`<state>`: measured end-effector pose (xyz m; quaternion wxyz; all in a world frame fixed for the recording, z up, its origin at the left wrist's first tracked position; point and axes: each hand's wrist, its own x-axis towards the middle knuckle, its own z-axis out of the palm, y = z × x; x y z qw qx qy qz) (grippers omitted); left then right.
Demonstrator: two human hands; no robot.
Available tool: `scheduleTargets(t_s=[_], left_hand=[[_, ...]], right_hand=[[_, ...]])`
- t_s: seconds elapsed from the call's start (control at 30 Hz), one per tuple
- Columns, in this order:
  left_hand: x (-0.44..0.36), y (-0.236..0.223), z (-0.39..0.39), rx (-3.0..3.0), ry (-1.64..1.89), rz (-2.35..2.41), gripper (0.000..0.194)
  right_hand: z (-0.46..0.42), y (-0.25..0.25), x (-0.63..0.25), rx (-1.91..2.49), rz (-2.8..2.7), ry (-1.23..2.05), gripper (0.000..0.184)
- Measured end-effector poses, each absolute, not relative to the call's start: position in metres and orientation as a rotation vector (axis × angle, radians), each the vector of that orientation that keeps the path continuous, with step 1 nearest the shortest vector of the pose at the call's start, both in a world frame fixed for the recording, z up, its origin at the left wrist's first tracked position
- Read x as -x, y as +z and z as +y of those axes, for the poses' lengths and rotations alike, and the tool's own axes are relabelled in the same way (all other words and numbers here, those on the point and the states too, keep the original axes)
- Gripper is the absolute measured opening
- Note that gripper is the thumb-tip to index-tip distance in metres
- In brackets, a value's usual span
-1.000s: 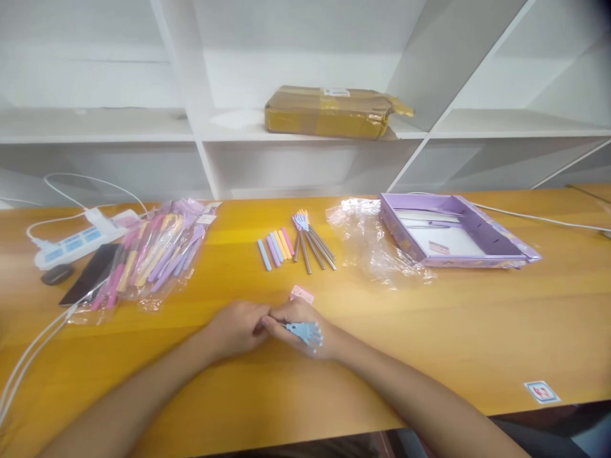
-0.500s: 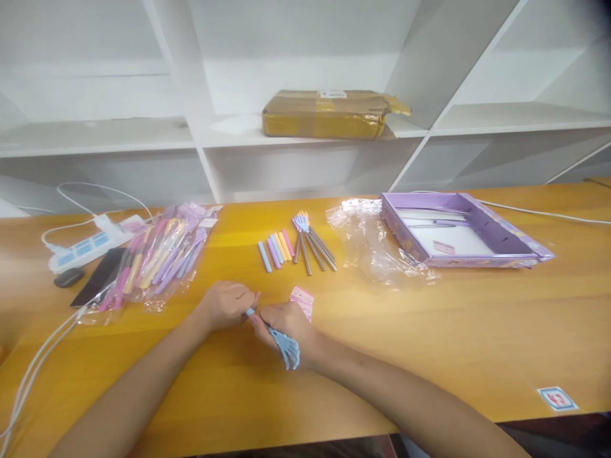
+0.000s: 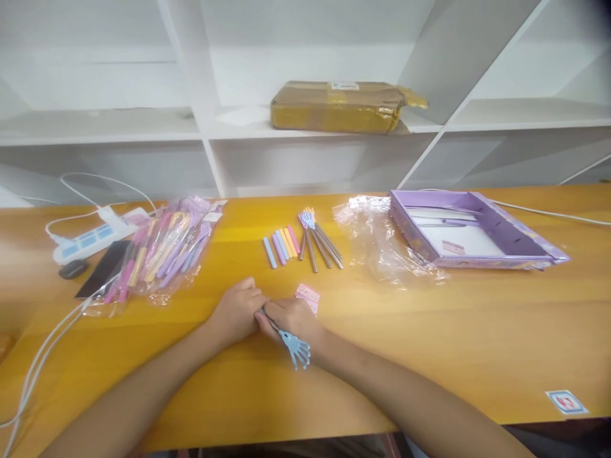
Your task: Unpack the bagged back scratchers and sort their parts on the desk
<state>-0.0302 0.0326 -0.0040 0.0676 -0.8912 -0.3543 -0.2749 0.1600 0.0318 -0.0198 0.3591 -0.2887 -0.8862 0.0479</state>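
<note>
My right hand (image 3: 290, 315) is closed on a thin rod that ends in a light blue hand-shaped claw (image 3: 296, 348), a small back scratcher; the claw points toward me. My left hand (image 3: 237, 312) is closed and pinches the far end of that scratcher, its fingertips touching my right hand. Both hands rest on the yellow wooden table (image 3: 429, 331). A small pink label (image 3: 307, 294) lies just beyond my right hand. Farther back lie several pastel handle sleeves (image 3: 281, 244) in a row and a bunch of metal scratcher rods (image 3: 319, 242).
Bagged scratchers in clear plastic (image 3: 162, 251) lie at the left, beside a dark phone (image 3: 100, 276), a white power strip (image 3: 93, 238) and cables. Crumpled clear wrap (image 3: 382, 245) and a purple box (image 3: 472, 230) sit at the right. A brown parcel (image 3: 341, 107) rests on the white shelf.
My hands have stayed together on the scratcher. The blue claw swung from pointing right to pointing down toward me, and my left hand regripped the far end.
</note>
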Motion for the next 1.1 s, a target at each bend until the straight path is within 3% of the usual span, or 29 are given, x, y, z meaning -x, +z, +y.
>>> scheduleTargets(t_s=[0.17, 0.37, 1.1], left_hand=[[0.033, 0.000, 0.048, 2.692, -0.883, -0.844, 0.051], [0.038, 0.012, 0.065, 2.650, -0.872, -0.706, 0.050], [0.053, 0.011, 0.068, 2.654, -0.822, -0.733, 0.046]], right_hand=[[0.032, -0.013, -0.159, 0.635, -2.174, -0.003, 0.039], [0.031, -0.008, -0.155, 0.594, -2.083, 0.128, 0.041], [0.021, 0.005, -0.170, 0.456, -2.135, 0.191, 0.046]])
